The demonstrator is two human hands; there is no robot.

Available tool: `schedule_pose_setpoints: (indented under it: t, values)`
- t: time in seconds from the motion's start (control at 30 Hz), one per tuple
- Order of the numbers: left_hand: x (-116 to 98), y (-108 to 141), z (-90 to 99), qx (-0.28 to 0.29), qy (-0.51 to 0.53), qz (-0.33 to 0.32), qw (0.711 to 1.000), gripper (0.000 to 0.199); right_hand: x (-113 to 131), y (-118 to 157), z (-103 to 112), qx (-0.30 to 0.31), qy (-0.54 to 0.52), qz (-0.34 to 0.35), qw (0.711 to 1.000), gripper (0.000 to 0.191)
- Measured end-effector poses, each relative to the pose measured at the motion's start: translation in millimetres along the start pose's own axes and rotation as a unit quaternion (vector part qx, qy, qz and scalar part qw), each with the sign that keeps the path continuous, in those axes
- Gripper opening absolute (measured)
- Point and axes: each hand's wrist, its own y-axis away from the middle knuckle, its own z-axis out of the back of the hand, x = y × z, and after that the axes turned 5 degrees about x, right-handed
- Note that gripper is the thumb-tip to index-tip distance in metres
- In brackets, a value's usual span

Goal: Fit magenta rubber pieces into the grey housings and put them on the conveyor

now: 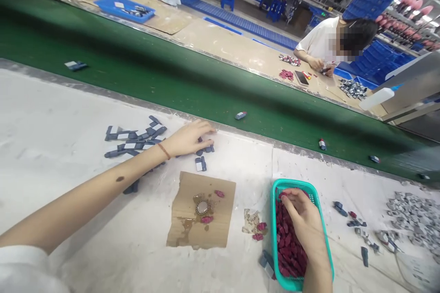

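Observation:
My left hand (196,138) reaches over a few dark blue-grey parts (208,148) near the far edge of the white table, its fingers apart and bent over them. More such parts with white faces (129,145) lie in a loose pile beside my left forearm. My right hand (302,210) is inside a teal basket (276,256) of dark red pieces (288,247); its thumb and index finger pinch together on a red piece at the basket's far end. Between the hands lies brown cardboard (220,229) with a round metal-rimmed disc (202,208) and two red pieces.
A green conveyor belt (172,91) crosses beyond the table, carrying several parts. Grey pieces (412,219) are heaped at right. Two people sit across the belt, near a blue tray (125,9) and a white bottle (378,99).

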Motion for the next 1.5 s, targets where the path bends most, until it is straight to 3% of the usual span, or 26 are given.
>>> schedule_pose_setpoints:
  t: [0.1,0.23,0.33,0.43,0.5,0.57,0.67,0.77,0.93,1.03,1.13,1.2,1.27,1.4,1.43,1.5]
  values:
    - [2,13,-2.7,0.071,-0.064,-0.04,0.995,0.035,22,12,-13,-0.03,-0.123,-0.005,0.992,0.028]
    - [0,13,-5.5,0.085,-0.085,-0.047,0.992,0.031,49,25,-44,0.019,-0.189,-0.024,0.981,0.022]
    - [-10,14,-7.4,0.053,-0.021,-0.031,0.998,0.031,57,28,-70,0.055,-0.218,-0.021,0.974,0.017]
    - [-29,21,-11.6,-0.02,0.155,0.033,0.987,0.025,54,27,-95,0.076,-0.186,0.028,0.979,0.01]
    - [-45,32,-14.0,-0.041,0.321,0.105,0.94,0.029,49,26,-109,0.097,-0.124,0.092,0.983,0.009]
    - [-60,45,-14.4,-0.026,0.474,0.173,0.863,0.037,43,25,-120,0.13,-0.058,0.166,0.976,0.011]
    - [-77,68,-12.1,-0.011,0.597,0.237,0.766,0.042,35,24,-131,0.174,0.02,0.266,0.948,0.014]
    - [-83,87,-11.3,-0.063,0.631,0.299,0.714,0.037,31,24,-138,0.179,0.08,0.326,0.925,0.017]
    - [-85,100,-17.5,-0.194,0.668,0.371,0.615,0.036,31,24,-139,0.162,0.132,0.345,0.915,0.017]
    - [-87,103,-22.2,-0.204,0.685,0.377,0.589,0.036,32,24,-138,0.162,0.138,0.354,0.911,0.017]
    - [-86,107,-26.0,-0.163,0.698,0.36,0.596,0.03,34,25,-138,0.164,0.153,0.351,0.909,0.019]
    - [-83,109,-28.4,-0.131,0.69,0.337,0.626,0.028,35,26,-139,0.173,0.155,0.344,0.91,0.02]
    - [-81,110,-31.1,-0.097,0.651,0.302,0.69,0.03,36,27,-140,0.182,0.146,0.338,0.912,0.02]
    - [-79,114,-36.9,-0.101,0.424,0.217,0.873,0.022,37,26,-139,0.177,0.1,0.306,0.93,0.02]
    - [-79,114,-38.0,-0.111,0.357,0.194,0.907,0.019,37,26,-137,0.169,0.08,0.291,0.938,0.019]
    - [-79,115,-39.3,-0.115,0.262,0.152,0.946,0.022,36,24,-134,0.152,0.039,0.254,0.955,0.015]
